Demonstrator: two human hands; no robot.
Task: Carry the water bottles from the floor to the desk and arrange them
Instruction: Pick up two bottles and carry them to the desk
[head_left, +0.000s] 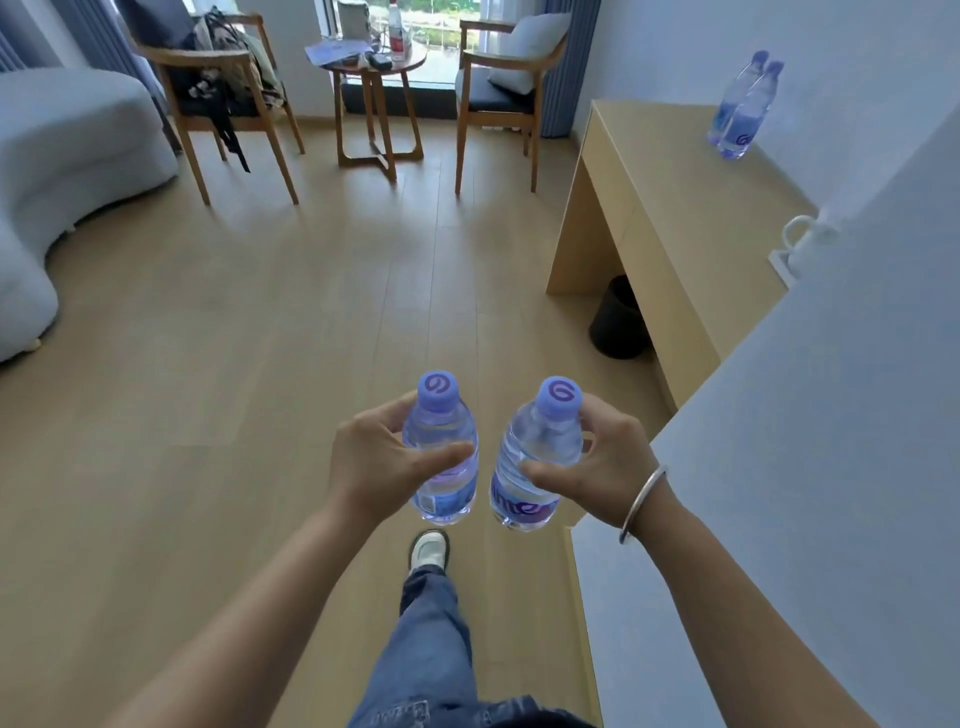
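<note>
Two water bottles are being held upright above the floor (234, 415): the left hand (374, 462) is curling its fingers (441, 453) round the left bottle (441, 452), the right hand (602, 467) is gripping the right bottle (535, 457). Beyond them, two more bottles (743, 109) are standing touching on the bench (675, 208), at its far end.

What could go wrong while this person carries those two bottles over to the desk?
Each hand, left hand and right hand, holds one bottle by its sides, so a loose grip could drop one. Setting them down carelessly might topple the two bottles already standing close together on the desk. The black bin underneath could catch a foot.
</note>
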